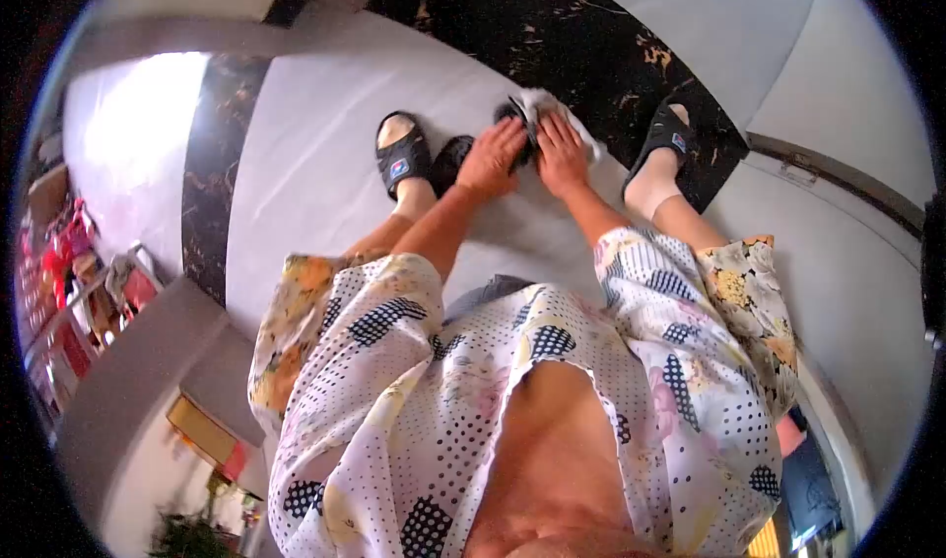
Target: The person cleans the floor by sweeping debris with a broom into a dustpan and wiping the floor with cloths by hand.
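My left hand (490, 156) lies over a black shoe-like item (452, 158), its fingers curled against the dark part beyond them. The item's exact kind is partly hidden by the hand. Close beside it, my right hand (563, 154) presses on a crumpled grey-white cloth (541, 100), which bunches up past the fingertips and against the dark item. Both hands are low, between my feet. A black slipper (403, 151) is on my left foot and another black slipper (664, 144) on my right.
White floor tiles (315, 134) meet a black marbled strip (532, 26) ahead of the hands. A dark metal track (838, 171) runs along the right. At far left, red items (64, 262) stand by a rack. Greenery (187, 535) shows at lower left.
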The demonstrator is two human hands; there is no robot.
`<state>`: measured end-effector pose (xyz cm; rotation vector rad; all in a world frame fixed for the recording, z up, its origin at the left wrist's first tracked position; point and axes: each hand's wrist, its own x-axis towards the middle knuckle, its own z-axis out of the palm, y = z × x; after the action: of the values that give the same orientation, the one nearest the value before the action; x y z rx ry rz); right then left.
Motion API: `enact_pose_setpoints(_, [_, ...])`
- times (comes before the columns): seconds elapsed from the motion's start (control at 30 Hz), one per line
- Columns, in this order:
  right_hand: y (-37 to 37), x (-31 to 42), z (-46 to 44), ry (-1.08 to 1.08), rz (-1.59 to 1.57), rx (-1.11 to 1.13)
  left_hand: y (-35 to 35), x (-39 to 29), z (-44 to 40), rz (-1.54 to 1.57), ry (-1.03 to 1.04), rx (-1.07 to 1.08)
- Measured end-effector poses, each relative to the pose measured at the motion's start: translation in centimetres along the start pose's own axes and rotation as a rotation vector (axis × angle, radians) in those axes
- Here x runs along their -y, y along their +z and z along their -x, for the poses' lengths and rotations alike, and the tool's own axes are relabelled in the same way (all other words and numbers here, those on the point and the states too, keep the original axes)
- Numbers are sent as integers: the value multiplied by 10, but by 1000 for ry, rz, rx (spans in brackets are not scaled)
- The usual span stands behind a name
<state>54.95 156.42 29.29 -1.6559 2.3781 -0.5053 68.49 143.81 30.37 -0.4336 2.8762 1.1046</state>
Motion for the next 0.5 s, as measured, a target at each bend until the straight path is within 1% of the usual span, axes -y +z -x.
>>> enact_pose_setpoints(0.03, [-2, 13, 14, 18, -27, -16, -5, -9, 15, 0, -17, 72])
enact_pose_setpoints(0.07, [0, 23, 34, 36, -57, -28, 4, -13, 30, -29, -12, 96])
enact_pose_setpoints(0.13, [9, 47, 63, 23, -19, -18, 25, -5, 65, -121, 39, 109])
enact_pose_setpoints(0.17, [6, 63, 40, 97, -22, 1, -4, 15, 56, -39, 73, 177])
enact_pose_setpoints(0.2, [5, 74, 24, 119, 5, 10, -18, 31, 57, 43, 97, 165])
enact_pose_setpoints(0.23, [5, 86, 20, 130, 27, 22, -23, 38, 64, 101, 92, 174])
enact_pose_setpoints(0.27, [4, 92, 9, 136, 28, 29, -23, 47, 67, 129, 139, 170])
enact_pose_setpoints(0.3, [-4, 105, -2, 212, -7, 75, -44, 48, 66, 75, 229, 297])
enact_pose_setpoints(0.33, [-12, 118, -13, 283, -47, 123, -62, 44, 76, 98, 179, 324])
enact_pose_setpoints(0.37, [-26, 136, -28, 434, -161, 179, -65, 55, 79, 143, 206, 392])
enact_pose_setpoints(0.4, [-29, 134, -38, 566, -246, 234, -55, 60, 74, 185, 139, 410])
enact_pose_setpoints(0.43, [-32, 142, -44, 628, -284, 239, -83, 49, 80, 278, 42, 362])
enact_pose_setpoints(0.47, [-32, 141, -48, 701, -322, 248, -89, 50, 82, 302, 134, 207])
enact_pose_setpoints(0.5, [-31, 135, -55, 775, -352, 261, -103, 45, 74, 288, 42, 229])
